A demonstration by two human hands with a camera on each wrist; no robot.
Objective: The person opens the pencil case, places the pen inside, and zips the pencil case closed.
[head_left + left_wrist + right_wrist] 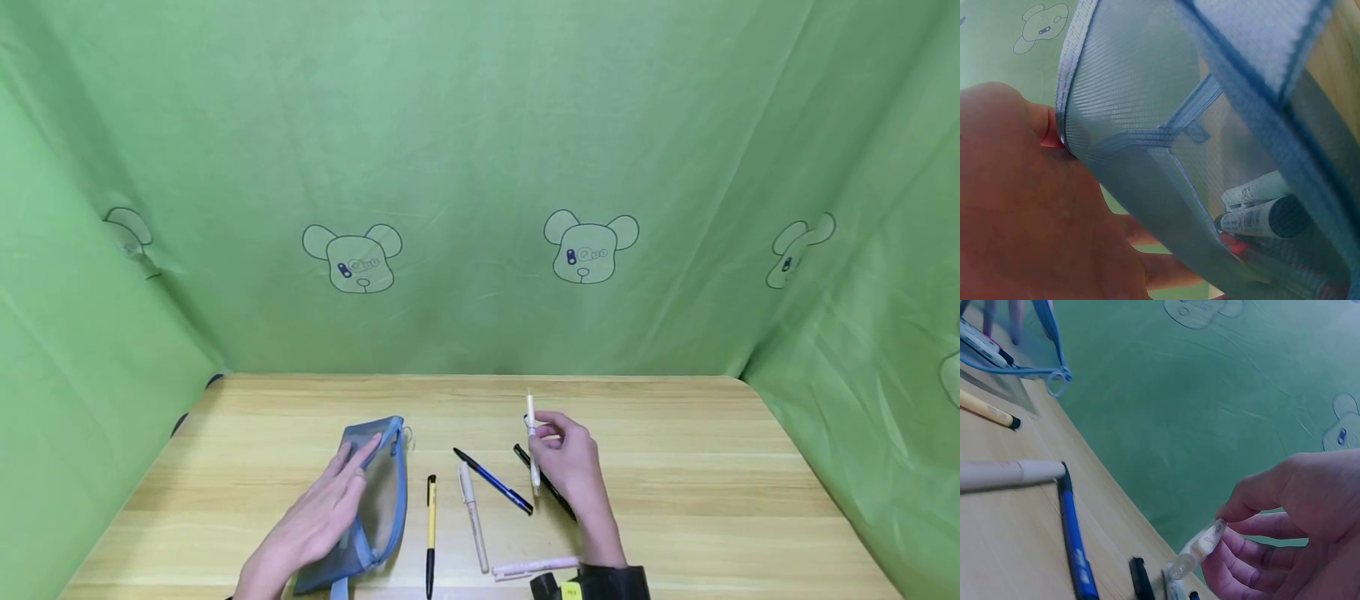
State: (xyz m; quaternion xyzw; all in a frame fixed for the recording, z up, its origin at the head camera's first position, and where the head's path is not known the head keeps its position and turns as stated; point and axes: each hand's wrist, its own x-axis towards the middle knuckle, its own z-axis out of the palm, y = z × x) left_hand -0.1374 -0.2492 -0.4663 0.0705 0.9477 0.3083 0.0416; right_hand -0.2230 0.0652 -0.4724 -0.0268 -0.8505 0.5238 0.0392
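Observation:
My right hand [570, 454] pinches a slim white pen [531, 408] between thumb and fingers. The pen stands nearly upright in the head view and overlaps a black pen [555, 493]. On the left, a blue mesh pencil pouch [386, 492] gapes with its zipped mouth toward the right. My left hand [322, 508] rests along the pouch's far-left side, fingers stretched out over its rim. Through the mesh in the left wrist view show a white marker with a dark cap [1254, 219], another white one [1260, 187] and something red [1235, 244].
Between the hands lie a yellow-and-black pen [431, 525], a pale grey pen [474, 521] and a blue pen [495, 479]. A lilac pen [534, 568] lies close to my right sleeve. Green cloth walls [480, 167] enclose the wooden table [697, 483] at the back and sides.

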